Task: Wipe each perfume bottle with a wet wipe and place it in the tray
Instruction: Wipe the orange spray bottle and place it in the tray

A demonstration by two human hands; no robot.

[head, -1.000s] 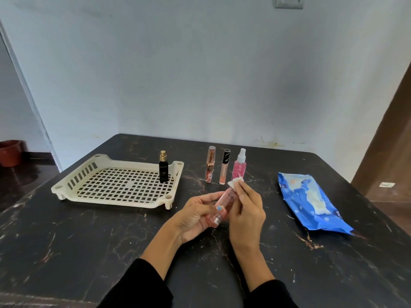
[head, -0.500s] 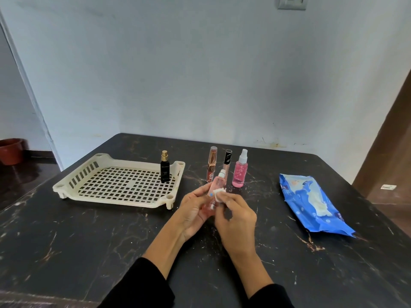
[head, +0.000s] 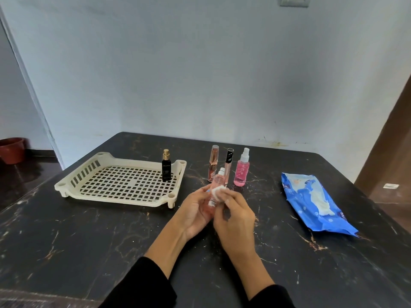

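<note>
1. Our left hand [head: 195,210] grips the clear pink-filled perfume bottle [head: 215,192], near-upright, white cap tilted away.
2. Our right hand [head: 235,215] pinches a white wet wipe [head: 216,192] against it.
3. Beyond, the cream slotted plastic tray [head: 77,181] holds a black gold-capped bottle [head: 166,168].

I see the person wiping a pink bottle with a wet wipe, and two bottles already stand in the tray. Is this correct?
Not quite. The head view shows only one bottle in the tray: the black bottle at its far right corner. The rest holds: the left hand holds the pink bottle while the right hand rubs it with the wet wipe.
</note>
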